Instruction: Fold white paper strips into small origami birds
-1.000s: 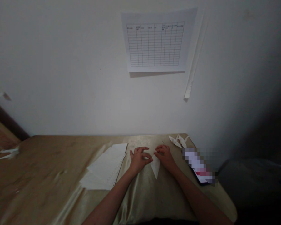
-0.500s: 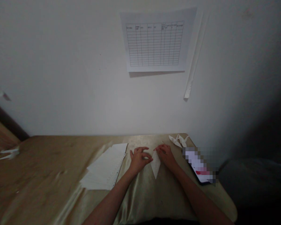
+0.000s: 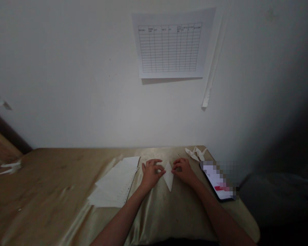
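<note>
A small white paper folded into a narrow diamond [image 3: 168,177] lies between my hands, one point toward me. My left hand [image 3: 151,173] pinches its left corner between thumb and index finger, the other fingers curled above. On the opposite side, my right hand [image 3: 182,171] has its thumb and fingertips closed at the right corner. Left of my hands rests a fanned stack of white paper sheets [image 3: 115,184], some with punched edges. Folded white paper figures [image 3: 196,153] sit beyond my right hand.
A phone [image 3: 218,181] with a lit, partly blurred screen lies near the right edge of the cloth-covered table [image 3: 53,191]. More folded paper [image 3: 11,167] is at the far left. A printed chart [image 3: 170,48] hangs on the wall behind.
My right hand has come down from the paper's top tip to its right corner. The diamond has shifted slightly up and left, and its top point now shows.
</note>
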Available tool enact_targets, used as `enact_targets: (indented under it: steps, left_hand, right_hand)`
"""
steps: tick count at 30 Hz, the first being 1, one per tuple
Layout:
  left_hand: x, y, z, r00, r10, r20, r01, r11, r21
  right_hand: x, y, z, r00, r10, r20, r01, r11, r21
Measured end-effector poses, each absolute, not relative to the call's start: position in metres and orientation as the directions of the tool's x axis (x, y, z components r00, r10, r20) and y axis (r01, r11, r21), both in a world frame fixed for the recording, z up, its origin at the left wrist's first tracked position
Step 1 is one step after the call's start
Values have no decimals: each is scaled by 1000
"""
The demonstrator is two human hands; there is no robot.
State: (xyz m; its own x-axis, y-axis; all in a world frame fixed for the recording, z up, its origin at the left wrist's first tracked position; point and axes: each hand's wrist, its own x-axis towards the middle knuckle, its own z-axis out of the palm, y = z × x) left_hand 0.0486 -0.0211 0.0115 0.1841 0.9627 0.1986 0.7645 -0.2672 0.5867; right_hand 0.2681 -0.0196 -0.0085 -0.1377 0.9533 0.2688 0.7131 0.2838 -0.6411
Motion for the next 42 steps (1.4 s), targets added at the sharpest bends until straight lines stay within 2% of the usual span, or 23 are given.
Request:
enact_targets:
  steps: [4, 13, 22, 31, 36, 42]
  left_hand:
    - [48, -22, 11, 202, 952, 228, 785, -297, 544]
    - [51, -24, 10, 203, 964, 169, 833, -261, 487]
    - [49, -29, 13, 225, 958, 180, 858, -282, 430]
    - [48, -25, 7, 196, 970, 144, 868, -240, 434]
    - [47, -26, 10, 199, 972, 121, 903, -230, 363]
    - [45, -23, 4, 257, 955, 151, 928, -287, 236]
  right_hand:
    - [268, -20, -10, -149, 954, 261, 749, 281, -600]
    - [256, -23, -13, -151, 961, 233, 821, 254, -512]
    - [256, -31, -7, -161, 960, 230, 809, 262, -527]
    - [258, -25, -9, -115, 967, 225, 794, 226, -565]
    - [258, -27, -9, -101, 976, 193, 811, 193, -552]
    - [254, -31, -5, -138, 979, 149, 866, 192, -462]
